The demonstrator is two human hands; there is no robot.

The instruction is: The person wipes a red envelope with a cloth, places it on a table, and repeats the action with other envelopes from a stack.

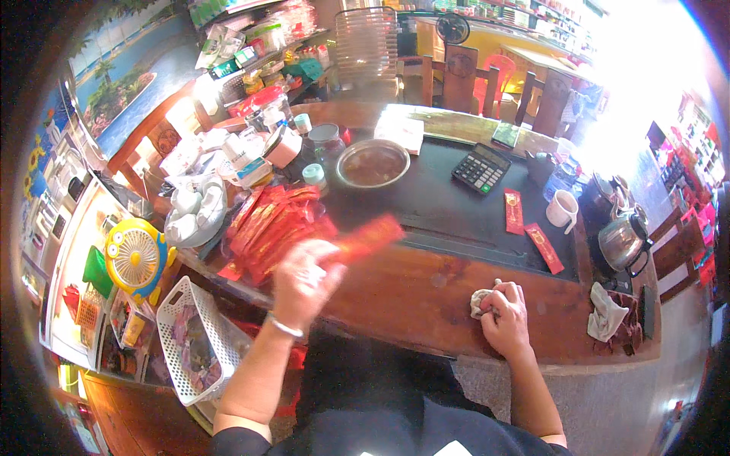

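My left hand [308, 279], a bracelet at its wrist, holds a red paper packet [373, 236] that is blurred by motion. Just behind this hand lies a heap of red packets with gold print [274, 222] at the left of the wooden table [422, 296]. My right hand [506, 313] rests near the table's front edge, its fingers closed on a crumpled whitish cloth [478, 303]. Two more red packets [513, 212] [543, 248] lie apart on the dark inset to the right.
Around the inset stand a round metal tray [373, 164], a calculator [482, 168], a white mug [562, 210] and a glass kettle [621, 242]. A yellow fan [136, 259] and a white perforated basket [183, 382] are at the left. Another cloth [605, 313] lies at the right corner.
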